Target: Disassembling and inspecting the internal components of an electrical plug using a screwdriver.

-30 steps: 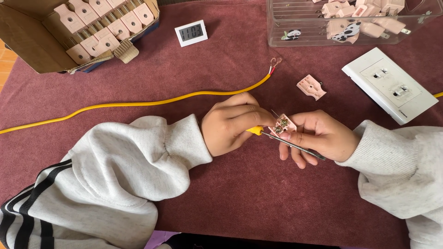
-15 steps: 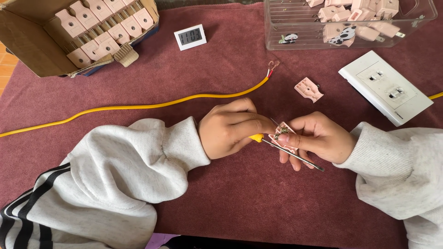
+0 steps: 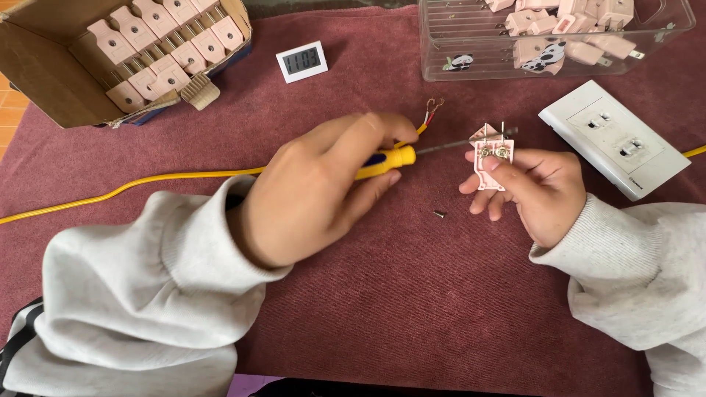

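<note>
My left hand [image 3: 316, 187] grips a screwdriver with a yellow handle [image 3: 393, 158]; its metal shaft points right toward a small pink plug half [image 3: 491, 158]. My right hand [image 3: 537, 187] holds that plug half up by its lower edge, metal contacts facing me. A second pink plug piece [image 3: 485, 132] lies on the cloth just behind it. A tiny dark screw [image 3: 439, 214] rests on the maroon cloth between my hands. A yellow cable [image 3: 147, 182] runs in from the left under my left hand, its bare wire ends [image 3: 432, 110] showing above my fingers.
An open cardboard box [image 3: 44, 66] of pink plugs sits at the top left. A small digital clock [image 3: 301, 61] stands at top centre. A clear plastic bin [image 3: 471, 44] with pink plugs is at top right, and a white wall socket plate [image 3: 614, 140] lies below it.
The view has closed in. My hands have come apart: the left one now holds the screwdriver out to the left of the plug half, and a loose screw lies on the cloth.
</note>
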